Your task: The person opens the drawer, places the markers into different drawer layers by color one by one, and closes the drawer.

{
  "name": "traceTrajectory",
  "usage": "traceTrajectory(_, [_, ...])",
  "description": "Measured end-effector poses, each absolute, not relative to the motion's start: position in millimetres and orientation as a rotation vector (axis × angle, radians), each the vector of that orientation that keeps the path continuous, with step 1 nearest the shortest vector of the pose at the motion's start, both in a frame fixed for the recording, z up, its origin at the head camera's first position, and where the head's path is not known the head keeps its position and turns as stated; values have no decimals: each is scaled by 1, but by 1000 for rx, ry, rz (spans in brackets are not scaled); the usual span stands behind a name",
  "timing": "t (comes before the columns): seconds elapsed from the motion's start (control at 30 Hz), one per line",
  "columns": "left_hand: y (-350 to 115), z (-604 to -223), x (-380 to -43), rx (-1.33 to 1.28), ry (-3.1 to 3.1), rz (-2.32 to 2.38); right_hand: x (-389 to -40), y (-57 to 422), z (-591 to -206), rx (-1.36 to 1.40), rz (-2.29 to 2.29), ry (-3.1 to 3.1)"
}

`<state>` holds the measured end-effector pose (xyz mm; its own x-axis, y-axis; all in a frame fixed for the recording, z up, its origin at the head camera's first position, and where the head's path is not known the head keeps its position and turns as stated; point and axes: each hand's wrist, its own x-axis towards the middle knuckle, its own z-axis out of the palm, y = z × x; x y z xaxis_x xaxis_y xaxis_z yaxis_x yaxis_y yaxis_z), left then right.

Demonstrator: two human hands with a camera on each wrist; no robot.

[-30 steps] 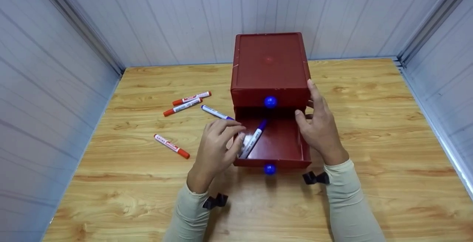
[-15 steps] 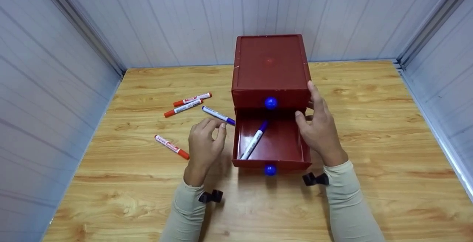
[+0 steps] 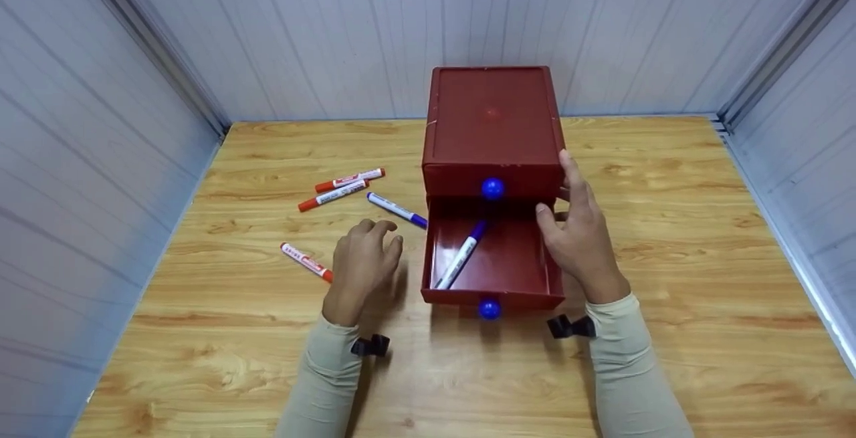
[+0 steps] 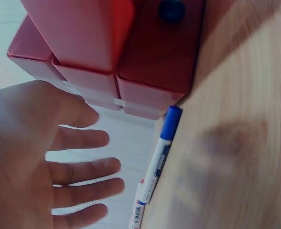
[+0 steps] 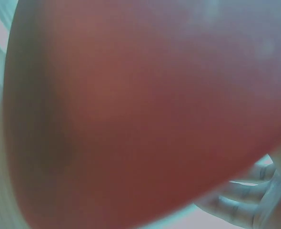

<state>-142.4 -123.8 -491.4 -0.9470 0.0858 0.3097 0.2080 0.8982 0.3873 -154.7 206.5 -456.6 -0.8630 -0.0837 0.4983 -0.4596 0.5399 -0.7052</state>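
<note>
A red plastic drawer box stands at the table's middle, its pulled-out drawer bearing a blue knob and holding a blue-capped marker. My left hand hovers left of the drawer with spread, bare fingers. Just beyond it, a second blue-capped marker lies on the table, seen too in the left wrist view as a blue-capped marker. My right hand rests against the box's right side, index finger along the upper part, thumb near the drawer's side edge. Blurred red plastic mostly fills the right wrist view.
Two red-capped markers lie close together at the back left. Another red-capped marker lies partly behind the left hand. An upper drawer with a blue knob sits closed above the pulled-out one. Pale panels wall the table.
My left hand has withdrawn from above the drawer to the left, leaving the marker lying inside, and its fingers have loosened. The right hand stays at the box's side.
</note>
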Motion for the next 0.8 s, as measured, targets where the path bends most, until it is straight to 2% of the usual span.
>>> traceTrajectory(0.3, [-124, -495, -154, -178, -2931, -724, -155, 206, -456, 442, 1268, -2364])
traceTrajectory(0.8, [-118, -509, -181, -334, -2841, -721, -155, 206, -456, 453, 1273, -2372])
